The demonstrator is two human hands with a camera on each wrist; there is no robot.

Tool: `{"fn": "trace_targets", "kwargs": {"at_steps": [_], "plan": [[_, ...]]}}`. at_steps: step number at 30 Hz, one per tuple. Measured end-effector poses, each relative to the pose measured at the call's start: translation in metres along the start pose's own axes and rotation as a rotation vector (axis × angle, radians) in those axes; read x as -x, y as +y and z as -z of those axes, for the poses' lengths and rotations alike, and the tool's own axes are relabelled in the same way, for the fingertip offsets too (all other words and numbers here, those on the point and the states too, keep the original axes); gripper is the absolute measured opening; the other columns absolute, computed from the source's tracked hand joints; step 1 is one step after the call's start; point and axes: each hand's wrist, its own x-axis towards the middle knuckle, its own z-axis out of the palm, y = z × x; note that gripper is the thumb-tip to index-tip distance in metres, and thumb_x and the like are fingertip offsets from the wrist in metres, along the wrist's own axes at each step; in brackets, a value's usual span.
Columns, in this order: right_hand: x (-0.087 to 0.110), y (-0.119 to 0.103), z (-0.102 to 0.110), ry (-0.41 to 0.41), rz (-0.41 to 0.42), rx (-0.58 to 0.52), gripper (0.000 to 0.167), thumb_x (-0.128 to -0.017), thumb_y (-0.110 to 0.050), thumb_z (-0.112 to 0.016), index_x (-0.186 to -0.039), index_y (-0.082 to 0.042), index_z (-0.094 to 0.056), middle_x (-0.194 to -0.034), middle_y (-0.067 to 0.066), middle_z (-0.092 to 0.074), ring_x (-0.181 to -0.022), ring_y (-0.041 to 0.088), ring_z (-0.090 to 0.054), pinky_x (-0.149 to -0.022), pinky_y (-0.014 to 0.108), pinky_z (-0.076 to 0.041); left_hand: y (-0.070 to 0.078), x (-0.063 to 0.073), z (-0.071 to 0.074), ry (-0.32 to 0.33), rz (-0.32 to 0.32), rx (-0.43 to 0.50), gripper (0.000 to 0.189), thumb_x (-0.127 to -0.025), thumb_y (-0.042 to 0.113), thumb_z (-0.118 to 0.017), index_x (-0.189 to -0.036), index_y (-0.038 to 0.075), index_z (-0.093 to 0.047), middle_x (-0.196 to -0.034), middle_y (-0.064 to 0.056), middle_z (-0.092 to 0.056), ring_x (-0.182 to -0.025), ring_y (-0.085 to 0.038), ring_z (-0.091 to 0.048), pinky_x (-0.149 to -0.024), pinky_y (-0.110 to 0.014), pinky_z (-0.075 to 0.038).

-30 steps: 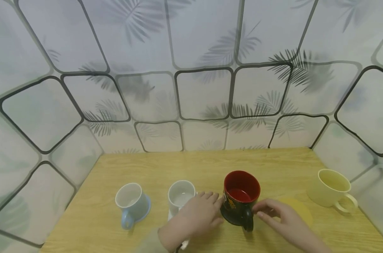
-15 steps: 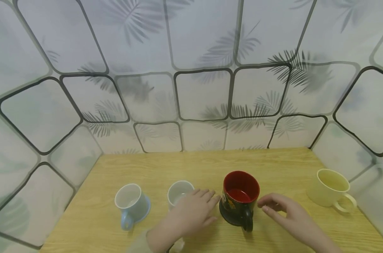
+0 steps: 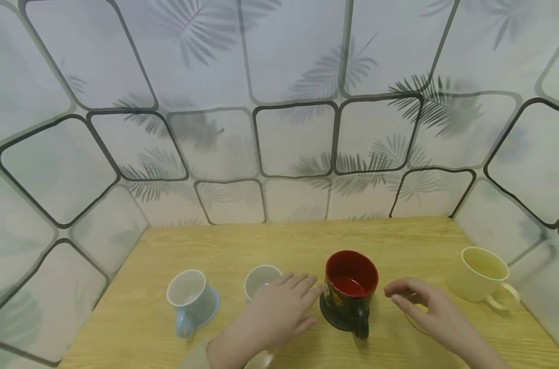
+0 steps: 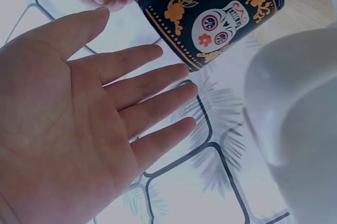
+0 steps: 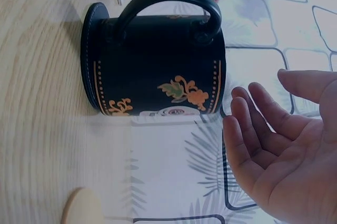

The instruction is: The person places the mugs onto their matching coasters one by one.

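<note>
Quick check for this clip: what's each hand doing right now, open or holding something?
Left hand: open, fingers straight, holding nothing, near the black mug.
Right hand: open, fingers loosely bent, holding nothing.

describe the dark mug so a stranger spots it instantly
On the wooden table, look between the left hand and right hand. The dark mug stands there. Unlike the white mug and yellow mug flanking it, it is dark outside, red inside.
</note>
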Motion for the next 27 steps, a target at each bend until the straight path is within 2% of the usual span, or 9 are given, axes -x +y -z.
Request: {"fn": "trace_targets", "kwargs": {"at_steps": [5,12,17,27], "plan": [[0.000,0.006,0.005,0.028,0.033,-0.025,0.018,-0.101,-0.002,-0.068,-0.114,-0.014,-0.075,-0.105,-0.025,-0.073,-0.092,-0.008,-0.067,-0.074,0.018,-0.058,0.003,-0.001,0.004,0.019,-0.023,-0.042,0.060,-0.108,0.054,-0.053,-0.159,0.022,-0.049,-0.162,0.002,-0.054,-0.149,-0.016,-0.052,-0.126,-0.034,-0.043],[0.002,0.013,0.011,0.066,-0.001,-0.016,0.017,-0.101,-0.002,-0.068,-0.115,-0.011,-0.075,-0.105,-0.028,-0.072,-0.095,-0.010,-0.066,-0.075,0.012,-0.055,0.011,-0.010,0.006,0.080,-0.045,-0.041,0.059,-0.107,0.055,-0.055,-0.156,0.023,-0.054,-0.159,0.004,-0.056,-0.147,-0.014,-0.055,-0.124,-0.034,-0.046],[0.004,0.018,0.013,0.095,0.014,-0.035,0.017,-0.101,0.001,-0.067,-0.114,-0.007,-0.074,-0.106,-0.029,-0.072,-0.096,-0.011,-0.066,-0.076,0.008,-0.053,0.017,-0.015,0.010,0.087,-0.057,-0.052,0.058,-0.107,0.057,-0.054,-0.156,0.024,-0.054,-0.162,0.004,-0.054,-0.149,-0.014,-0.052,-0.125,-0.033,-0.045],[0.007,0.027,0.022,0.100,-0.035,-0.048,0.017,-0.104,-0.001,-0.063,-0.116,-0.007,-0.073,-0.107,-0.031,-0.070,-0.096,-0.013,-0.065,-0.076,0.007,-0.052,0.026,-0.025,0.014,0.120,-0.094,-0.074,0.059,-0.107,0.059,-0.051,-0.157,0.026,-0.053,-0.162,0.006,-0.053,-0.152,-0.015,-0.050,-0.128,-0.031,-0.040]]}}
